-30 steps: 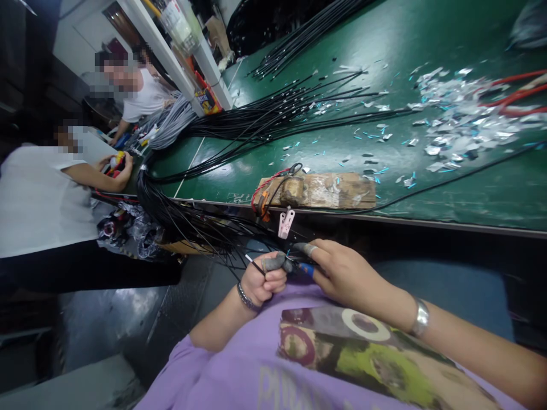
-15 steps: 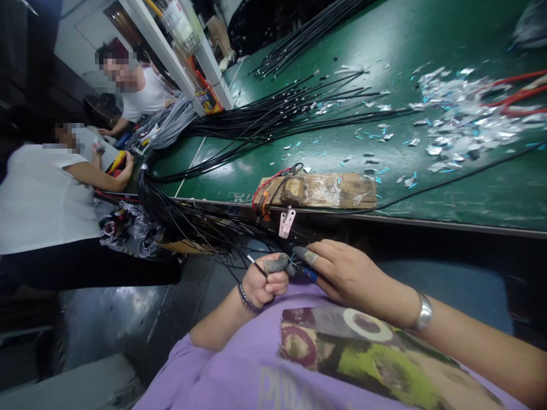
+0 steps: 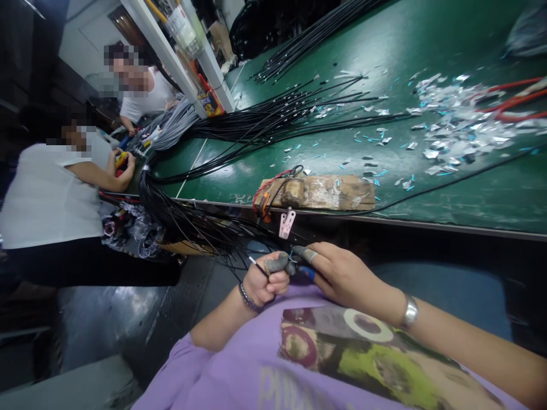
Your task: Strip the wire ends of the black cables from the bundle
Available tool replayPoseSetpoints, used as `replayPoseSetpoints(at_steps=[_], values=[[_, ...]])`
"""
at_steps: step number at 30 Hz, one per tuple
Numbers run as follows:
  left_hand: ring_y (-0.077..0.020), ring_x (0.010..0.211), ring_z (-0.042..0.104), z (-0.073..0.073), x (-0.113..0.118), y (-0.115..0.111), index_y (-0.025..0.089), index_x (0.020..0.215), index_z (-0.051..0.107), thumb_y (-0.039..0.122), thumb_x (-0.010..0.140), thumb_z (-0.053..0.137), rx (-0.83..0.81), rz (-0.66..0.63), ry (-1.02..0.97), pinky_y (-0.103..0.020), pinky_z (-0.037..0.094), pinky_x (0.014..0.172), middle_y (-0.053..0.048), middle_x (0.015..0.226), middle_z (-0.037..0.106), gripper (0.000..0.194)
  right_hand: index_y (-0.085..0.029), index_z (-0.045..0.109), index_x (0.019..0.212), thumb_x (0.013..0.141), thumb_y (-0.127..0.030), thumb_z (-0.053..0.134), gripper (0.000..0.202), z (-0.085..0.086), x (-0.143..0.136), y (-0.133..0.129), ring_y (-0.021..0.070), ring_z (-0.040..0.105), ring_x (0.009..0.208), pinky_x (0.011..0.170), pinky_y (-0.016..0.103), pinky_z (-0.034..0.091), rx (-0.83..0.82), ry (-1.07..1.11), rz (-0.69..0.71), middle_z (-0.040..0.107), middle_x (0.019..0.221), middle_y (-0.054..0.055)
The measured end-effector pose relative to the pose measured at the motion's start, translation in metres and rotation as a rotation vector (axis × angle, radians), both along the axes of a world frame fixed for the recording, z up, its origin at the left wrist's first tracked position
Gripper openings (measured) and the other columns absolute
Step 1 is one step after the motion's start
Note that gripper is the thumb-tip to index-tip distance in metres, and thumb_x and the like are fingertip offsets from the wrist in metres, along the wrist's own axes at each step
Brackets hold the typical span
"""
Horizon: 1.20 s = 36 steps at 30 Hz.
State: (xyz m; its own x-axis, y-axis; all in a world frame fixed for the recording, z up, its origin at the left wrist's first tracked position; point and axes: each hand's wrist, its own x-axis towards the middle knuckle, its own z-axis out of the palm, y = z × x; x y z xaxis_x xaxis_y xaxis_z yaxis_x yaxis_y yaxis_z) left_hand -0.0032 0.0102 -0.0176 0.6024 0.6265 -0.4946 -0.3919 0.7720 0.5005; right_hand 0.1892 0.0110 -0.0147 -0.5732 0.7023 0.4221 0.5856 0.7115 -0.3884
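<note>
My left hand [image 3: 267, 276] is closed round a black cable [image 3: 258, 266], whose white tip sticks out past the fingers on the left. Grey covers wrap its thumb and a fingertip. Thin bluish wires [image 3: 292, 257] show between the two hands, close to the left fingertips. My right hand [image 3: 331, 266] meets the left one there, its fingers bent and pressed together. One of its fingers has a grey cover, and something blue shows below it. What the right fingers grip is hidden. Both hands are in front of my purple shirt, below the bench edge.
On the green bench [image 3: 448, 193] lie a wooden block [image 3: 333, 191] with a pink clip [image 3: 286, 223], bundles of black cables [image 3: 248, 119] and foil scraps [image 3: 465, 125]. More cables [image 3: 171, 210] hang over the edge. Two people [image 3: 47, 188] work at the left.
My right hand and wrist have shifted slightly left and down. The left hand keeps its hold on the cable. The co-workers at the left have moved their arms a little.
</note>
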Motion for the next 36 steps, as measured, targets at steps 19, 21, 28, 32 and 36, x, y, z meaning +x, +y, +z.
replayPoseSetpoints(at_steps=[19,21,28,32,36], values=[[-0.0032,0.030,0.035,-0.010,0.013,-0.006,0.016,0.071,0.052,0.049,0.066,0.070,0.542,0.368,0.499,-0.015,0.020,0.032,0.005,0.044,0.054,0.038,-0.020,0.062,0.084,0.088,-0.037,0.046,0.024,0.004,0.007,-0.010,0.0181,0.061,0.066,0.062,0.029,0.051,-0.557,0.385,0.076,0.067,0.076,0.006],[-0.0035,0.033,0.039,-0.008,0.013,-0.008,0.016,0.073,0.053,0.050,0.071,0.067,0.671,0.374,0.606,-0.015,0.026,0.034,0.004,0.048,0.057,0.037,-0.019,0.062,0.084,0.086,-0.042,0.050,0.026,0.003,0.003,-0.011,0.0176,0.060,0.063,0.059,0.028,0.050,-0.637,0.412,0.057,0.067,0.072,0.004],[-0.0072,0.046,0.051,-0.003,0.014,-0.009,0.016,0.073,0.055,0.043,0.084,0.054,1.063,0.376,0.856,-0.019,0.042,0.048,0.001,0.054,0.060,0.030,-0.019,0.060,0.083,0.085,-0.051,0.050,0.034,-0.003,-0.011,-0.008,0.0175,0.060,0.064,0.061,0.028,0.050,-0.745,0.506,0.006,0.067,0.072,0.004],[-0.0088,0.050,0.055,-0.007,0.016,-0.009,0.016,0.076,0.056,0.039,0.085,0.053,1.109,0.386,0.871,-0.020,0.045,0.050,0.000,0.057,0.061,0.025,-0.019,0.057,0.082,0.086,-0.049,0.047,0.031,-0.004,-0.013,-0.006,0.0174,0.058,0.062,0.059,0.029,0.048,-0.703,0.492,-0.009,0.065,0.071,0.004],[-0.0099,0.054,0.057,-0.009,0.016,-0.009,0.016,0.080,0.058,0.035,0.085,0.053,1.137,0.389,0.901,-0.021,0.047,0.052,-0.001,0.062,0.063,0.020,-0.020,0.053,0.080,0.086,-0.048,0.045,0.030,-0.004,-0.014,-0.006,0.0176,0.056,0.061,0.056,0.029,0.046,-0.686,0.467,-0.015,0.063,0.069,0.004]])
